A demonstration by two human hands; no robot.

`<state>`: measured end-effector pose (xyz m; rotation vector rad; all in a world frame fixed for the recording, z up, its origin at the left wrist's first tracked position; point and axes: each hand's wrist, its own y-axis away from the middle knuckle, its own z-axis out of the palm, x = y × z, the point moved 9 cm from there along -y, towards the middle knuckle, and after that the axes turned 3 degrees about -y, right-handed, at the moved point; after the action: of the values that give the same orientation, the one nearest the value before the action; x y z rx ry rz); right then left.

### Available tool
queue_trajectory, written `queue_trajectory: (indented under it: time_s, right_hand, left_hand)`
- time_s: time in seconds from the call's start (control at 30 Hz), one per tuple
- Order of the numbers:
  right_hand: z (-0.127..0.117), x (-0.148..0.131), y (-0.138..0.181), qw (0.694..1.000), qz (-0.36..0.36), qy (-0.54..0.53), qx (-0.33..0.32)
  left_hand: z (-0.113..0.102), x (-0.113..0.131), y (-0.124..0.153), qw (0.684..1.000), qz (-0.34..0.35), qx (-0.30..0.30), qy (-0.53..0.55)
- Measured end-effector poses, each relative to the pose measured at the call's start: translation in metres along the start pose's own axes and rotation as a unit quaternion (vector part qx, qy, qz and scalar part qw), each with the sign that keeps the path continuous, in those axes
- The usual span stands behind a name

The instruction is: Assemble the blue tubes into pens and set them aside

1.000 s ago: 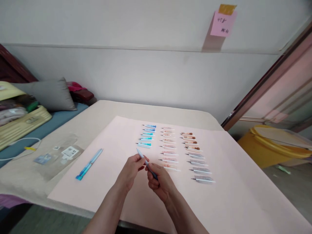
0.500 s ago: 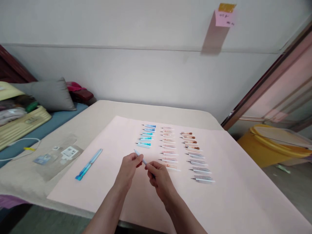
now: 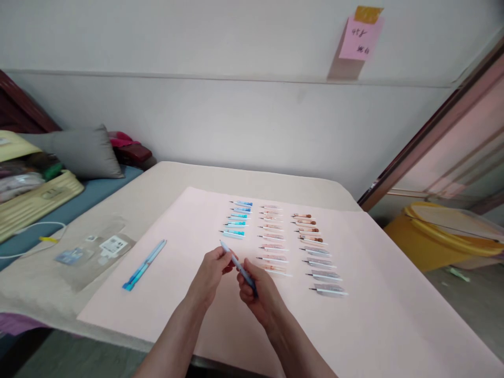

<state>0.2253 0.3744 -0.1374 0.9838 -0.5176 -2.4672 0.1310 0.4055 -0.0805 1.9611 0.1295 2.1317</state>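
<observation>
Between my two hands is a light-blue pen (image 3: 241, 269), held slantwise with its tip up and to the left. My left hand (image 3: 216, 266) pinches it near the tip end. Around the lower, darker end my right hand (image 3: 258, 287) is closed. Beyond and to the right lie rows of pens: blue and teal ones (image 3: 237, 224), pale pink ones (image 3: 272, 237), brown-topped ones (image 3: 309, 230) and grey ones (image 3: 321, 274). Off to the left, a pair of blue pens (image 3: 144, 265) rests side by side on the pink sheet (image 3: 177, 310).
Clear plastic packaging (image 3: 96, 252) with a white label lies left of the sheet. A white cable (image 3: 43, 224) crosses the left edge. Beyond it are a grey cushion (image 3: 79, 152) and an open cream case (image 3: 47, 197). A yellow bin (image 3: 417, 236) stands at right, below a pink note (image 3: 360, 39) on the wall.
My right hand has slid down the pen, a little to the right, so more of the barrel shows between my hands. The wall note has swung.
</observation>
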Motion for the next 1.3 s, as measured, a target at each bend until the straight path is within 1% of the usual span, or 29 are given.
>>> queue_trajectory:
  time_s: [0.1, 0.17, 0.27, 0.4, 0.5, 0.67, 0.77, 0.87, 0.97, 1.07, 1.2, 1.3]
  right_hand:
    - [-0.009, -0.002, -0.001, 0.998, -0.017, -0.028, 0.047]
    - [-0.013, -0.005, 0.000, 0.996, -0.036, -0.045, 0.064]
    - [-0.010, -0.009, 0.001, 0.995, -0.055, -0.064, 0.052]
    - [-0.006, -0.010, 0.001, 0.995, -0.058, -0.079, 0.034]
    - [-0.004, -0.010, -0.001, 0.994, -0.058, -0.090, 0.022]
    - [0.001, -0.010, -0.001, 0.996, -0.051, -0.076, 0.004]
    - [0.000, -0.008, 0.001, 0.997, -0.045, -0.069, 0.010]
    - [-0.003, -0.011, 0.002, 0.997, -0.061, -0.041, 0.022]
    - [-0.003, -0.015, 0.003, 0.996, -0.082, -0.020, 0.017]
    - [-0.003, -0.016, 0.004, 0.997, -0.080, 0.012, 0.009]
    - [-0.002, -0.016, 0.009, 0.989, -0.081, 0.123, 0.002]
    - [-0.002, -0.021, 0.011, 0.973, -0.101, 0.205, 0.028]
  left_hand:
    - [-0.001, -0.003, -0.001, 1.000, -0.003, 0.004, -0.005]
    - [0.001, -0.004, 0.000, 1.000, -0.007, 0.000, 0.004]
    - [0.006, -0.008, 0.001, 0.999, -0.028, -0.011, 0.037]
    - [0.011, -0.013, 0.004, 0.996, -0.053, -0.011, 0.064]
    - [0.011, -0.014, 0.003, 0.996, -0.053, -0.002, 0.071]
    - [0.009, -0.015, 0.001, 0.995, -0.047, 0.007, 0.084]
    - [0.005, -0.013, -0.001, 0.995, -0.044, 0.010, 0.090]
    - [-0.006, -0.011, -0.004, 0.995, -0.031, 0.029, 0.094]
    - [-0.020, -0.009, -0.008, 0.994, -0.018, 0.052, 0.097]
    - [-0.030, -0.009, -0.011, 0.992, -0.015, 0.071, 0.099]
    - [-0.034, -0.007, -0.012, 0.992, -0.011, 0.075, 0.102]
    - [-0.037, -0.005, -0.011, 0.992, -0.009, 0.080, 0.100]
